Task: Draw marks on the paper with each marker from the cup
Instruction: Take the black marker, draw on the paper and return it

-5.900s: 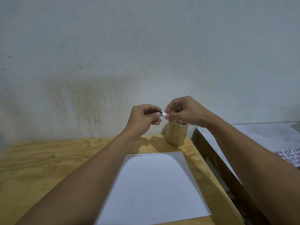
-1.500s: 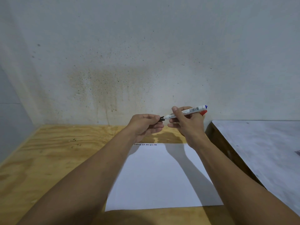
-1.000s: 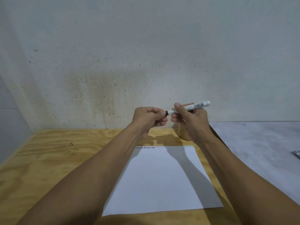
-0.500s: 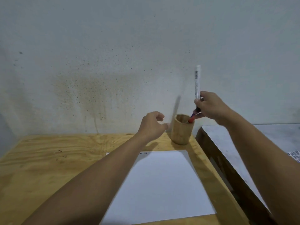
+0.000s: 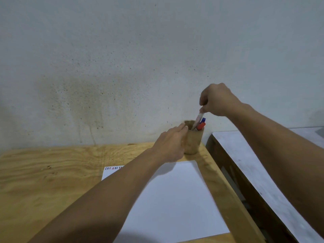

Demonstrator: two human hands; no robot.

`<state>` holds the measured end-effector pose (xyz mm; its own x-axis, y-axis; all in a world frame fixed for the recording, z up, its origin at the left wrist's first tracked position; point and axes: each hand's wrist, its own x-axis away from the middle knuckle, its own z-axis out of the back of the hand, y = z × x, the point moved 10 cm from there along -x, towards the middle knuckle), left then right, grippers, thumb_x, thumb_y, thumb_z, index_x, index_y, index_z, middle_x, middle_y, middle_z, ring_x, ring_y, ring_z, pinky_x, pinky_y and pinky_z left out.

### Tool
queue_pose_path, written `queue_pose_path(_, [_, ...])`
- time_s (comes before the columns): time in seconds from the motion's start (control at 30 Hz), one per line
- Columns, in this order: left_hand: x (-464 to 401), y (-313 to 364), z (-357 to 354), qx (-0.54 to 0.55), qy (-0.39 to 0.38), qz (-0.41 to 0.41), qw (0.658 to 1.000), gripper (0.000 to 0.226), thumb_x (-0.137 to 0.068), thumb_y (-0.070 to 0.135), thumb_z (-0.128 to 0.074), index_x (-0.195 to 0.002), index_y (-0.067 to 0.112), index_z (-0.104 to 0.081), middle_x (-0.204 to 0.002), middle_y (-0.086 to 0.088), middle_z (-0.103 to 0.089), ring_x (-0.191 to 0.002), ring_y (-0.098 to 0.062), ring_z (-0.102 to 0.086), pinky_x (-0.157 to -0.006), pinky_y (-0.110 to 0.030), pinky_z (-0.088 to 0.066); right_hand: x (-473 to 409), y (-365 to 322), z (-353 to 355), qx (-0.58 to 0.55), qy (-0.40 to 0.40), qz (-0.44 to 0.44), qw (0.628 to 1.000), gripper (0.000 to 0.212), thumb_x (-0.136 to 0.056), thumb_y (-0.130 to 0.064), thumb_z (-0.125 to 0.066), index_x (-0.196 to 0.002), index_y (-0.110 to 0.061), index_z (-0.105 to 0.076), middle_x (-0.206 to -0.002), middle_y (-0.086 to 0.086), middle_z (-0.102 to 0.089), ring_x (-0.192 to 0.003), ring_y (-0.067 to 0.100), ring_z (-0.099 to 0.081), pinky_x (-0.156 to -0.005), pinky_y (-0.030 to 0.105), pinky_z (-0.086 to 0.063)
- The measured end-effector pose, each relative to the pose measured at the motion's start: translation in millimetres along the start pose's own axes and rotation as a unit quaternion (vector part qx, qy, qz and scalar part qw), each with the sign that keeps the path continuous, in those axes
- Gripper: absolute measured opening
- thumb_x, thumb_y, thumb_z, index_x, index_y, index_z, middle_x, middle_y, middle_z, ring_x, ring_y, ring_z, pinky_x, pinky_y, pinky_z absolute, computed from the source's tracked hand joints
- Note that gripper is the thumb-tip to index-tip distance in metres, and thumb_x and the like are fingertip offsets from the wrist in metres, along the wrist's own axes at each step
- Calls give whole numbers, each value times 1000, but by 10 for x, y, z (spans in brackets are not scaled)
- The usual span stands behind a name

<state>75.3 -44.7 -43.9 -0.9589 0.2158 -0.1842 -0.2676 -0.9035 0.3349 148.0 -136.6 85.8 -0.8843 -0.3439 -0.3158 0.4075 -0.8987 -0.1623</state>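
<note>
One marker point(image 5: 198, 120), blurred, is pinched at its top by the right hand point(image 5: 217, 100) with its lower end inside the wooden cup point(image 5: 193, 141) at the tabletop's point(image 5: 52, 181) far right corner, beside red- and blue-capped markers point(image 5: 201, 125). The left hand point(image 5: 171, 146) wraps the cup's near side; judged best to hold it firm and move the marker straight along the cup's axis. No brand is legible; only small red and blue ticks point(image 5: 114, 167) show on the paper point(image 5: 175, 199).

1. Light brown wooden cup point(image 5: 193, 142), red cap point(image 5: 200, 126) and blue cap point(image 5: 203, 119) showing.
2. White paper point(image 5: 175, 199), small red and blue marks point(image 5: 114, 167) along its far edge.
3. Yellowish grained plywood desk point(image 5: 52, 172).
</note>
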Motion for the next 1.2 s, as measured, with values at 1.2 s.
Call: queue_pose_path(1.2, [364, -216, 86, 11, -43, 68, 997, 72, -82, 9, -57, -147, 13, -26, -161, -2, -13, -137, -25, -38, -106, -42, -39, 508, 557, -616, -278, 47, -108, 953, 30, -86, -22, -69, -114, -12, -62, -97, 2, -65, -90, 22, -65, -74, 35, -58])
